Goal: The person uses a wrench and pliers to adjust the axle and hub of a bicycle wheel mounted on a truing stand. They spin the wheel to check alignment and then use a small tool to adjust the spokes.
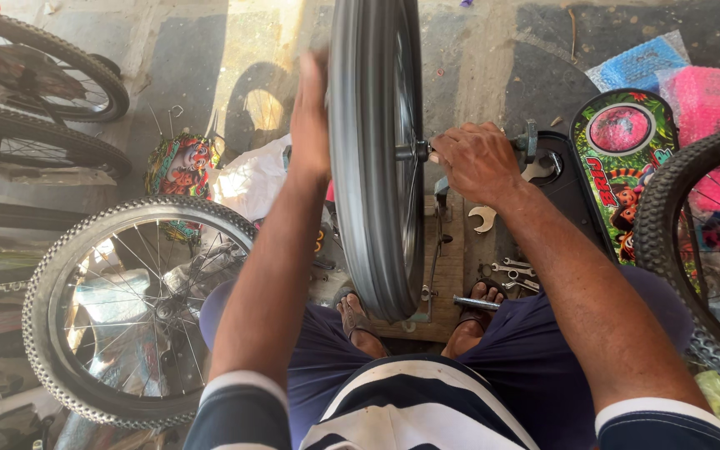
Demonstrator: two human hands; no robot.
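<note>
I see the bike wheel [374,158] standing upright on edge btwn my knees, seen nearly edge-on: its plane runs straight away from me, top out of frame, bottom of the tyre down by my sandalled feet [358,321] over a wooden board [450,275]. Axle [414,151] sticks out horizontally, pointing L-R across the view.

Left hand [310,117] is up against the left side of the tyre, palm flat on the tread, fingers straight and pointing away from me; blurred, not wrapped round anything, so open. Forearm runs up from lower left, elbow low.

Right hand [478,162] sits at the right end of the axle, knuckles up, fingers curled in toward the hub. Looks closed, but can't tell what exactly it pinches; fingertips hidden.

Spanners [514,275] lie on the ground just right of the board. A knobbly-tyred wheel [127,312] lies at my left, another wheel [702,250] at far right, beside a colourful printed panel [622,167].
</note>
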